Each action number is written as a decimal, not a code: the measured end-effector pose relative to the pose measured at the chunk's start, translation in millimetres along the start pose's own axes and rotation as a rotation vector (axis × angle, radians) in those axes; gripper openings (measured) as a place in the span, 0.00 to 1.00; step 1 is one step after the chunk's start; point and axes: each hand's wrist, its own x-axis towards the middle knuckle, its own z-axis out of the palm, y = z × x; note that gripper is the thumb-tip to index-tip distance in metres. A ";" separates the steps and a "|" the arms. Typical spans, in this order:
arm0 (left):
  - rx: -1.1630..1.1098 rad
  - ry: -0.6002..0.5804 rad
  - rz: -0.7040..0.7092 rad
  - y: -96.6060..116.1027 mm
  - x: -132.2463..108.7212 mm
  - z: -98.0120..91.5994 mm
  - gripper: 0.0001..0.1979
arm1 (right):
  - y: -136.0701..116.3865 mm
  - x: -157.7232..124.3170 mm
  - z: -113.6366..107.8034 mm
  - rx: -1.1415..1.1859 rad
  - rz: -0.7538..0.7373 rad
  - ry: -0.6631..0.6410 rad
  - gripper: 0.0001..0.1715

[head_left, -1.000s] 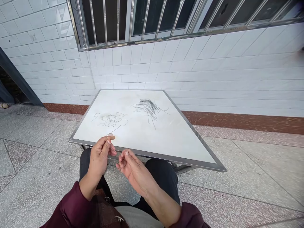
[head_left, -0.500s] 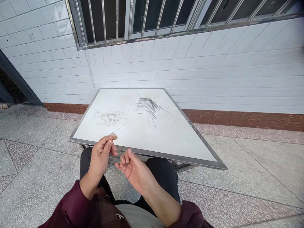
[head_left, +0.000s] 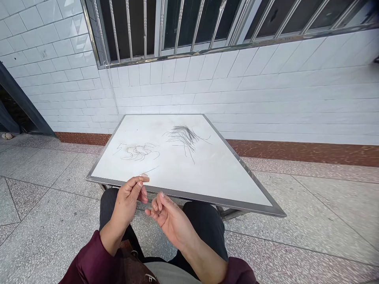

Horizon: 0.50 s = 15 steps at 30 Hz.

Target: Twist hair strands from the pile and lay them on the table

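Observation:
My left hand (head_left: 128, 199) is closed, thumb and forefinger pinched together above the near edge of the white table (head_left: 192, 173). A thin dark strand (head_left: 153, 170) runs from its fingertips over the tabletop. To its right, just off the table edge, my right hand (head_left: 171, 221) has its fingers curled toward the thumb, palm partly turned up. Whatever it grips is too fine to make out. A loose tangle of curved strands (head_left: 137, 152) lies on the left of the tabletop. Farther right is a denser bundle of straighter dark strands (head_left: 186, 135).
The table has a grey metal rim (head_left: 216, 200) and its far side is near a white tiled wall (head_left: 177, 92). Above is a barred window (head_left: 174, 29). My knees (head_left: 201, 221) are under the near edge. Speckled stone floor (head_left: 53, 221) surrounds the table.
The strand at my left hand reached in a long curve toward the left tangle; now only a shorter, straighter length shows. Both hands keep nearly the same pose, and the view has tilted slightly.

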 end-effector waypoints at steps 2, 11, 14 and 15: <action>-0.033 -0.004 -0.028 0.1 -0.2 -0.6 0.18 | -1.6 -0.6 -4.0 -0.120 0.011 -0.017 0.29; -0.076 -0.131 -0.125 1.8 -9.2 4.4 0.17 | -43.5 -2.1 -13.1 -1.303 -0.889 0.288 0.14; -0.045 -0.187 -0.142 2.1 -14.1 8.4 0.17 | -56.1 0.1 -2.8 -1.594 -1.065 0.138 0.09; -0.036 -0.201 -0.145 2.2 -15.5 9.2 0.17 | -58.2 1.3 -0.4 -1.649 -1.079 0.101 0.08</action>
